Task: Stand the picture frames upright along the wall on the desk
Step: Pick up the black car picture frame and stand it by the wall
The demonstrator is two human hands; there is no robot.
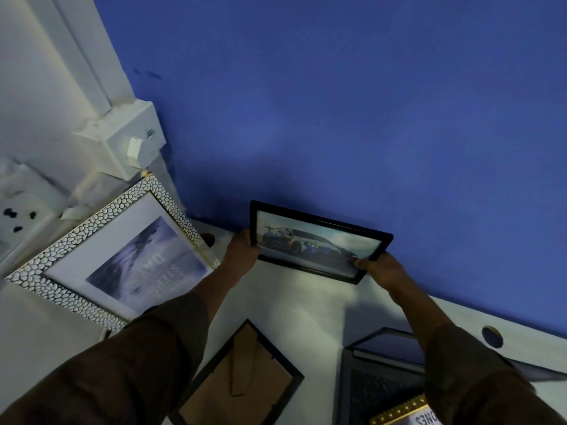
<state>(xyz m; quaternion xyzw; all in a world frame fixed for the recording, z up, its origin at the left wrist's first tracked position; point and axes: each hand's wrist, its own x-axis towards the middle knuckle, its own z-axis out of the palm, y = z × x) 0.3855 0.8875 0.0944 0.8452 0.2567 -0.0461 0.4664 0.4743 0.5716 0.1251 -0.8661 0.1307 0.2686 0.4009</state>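
Observation:
A small black frame with a car picture (pixel 316 242) is held close to the blue wall (pixel 368 118), tilted, its lower edge just above the white desk (pixel 294 305). My left hand (pixel 242 250) grips its left end and my right hand (pixel 380 265) grips its lower right corner. A large frame with a white pebbled border (pixel 101 250) leans at the left by the wall corner. A black frame lying face down (pixel 242 375), its brown back and stand showing, rests on the desk near me.
A dark frame (pixel 383 372) and a gold-edged frame (pixel 402 414) lie on the desk at the lower right. A white switch box (pixel 132 139) and a socket (pixel 18 216) are on the left wall. A round cable hole (pixel 491 336) is in the desk at right.

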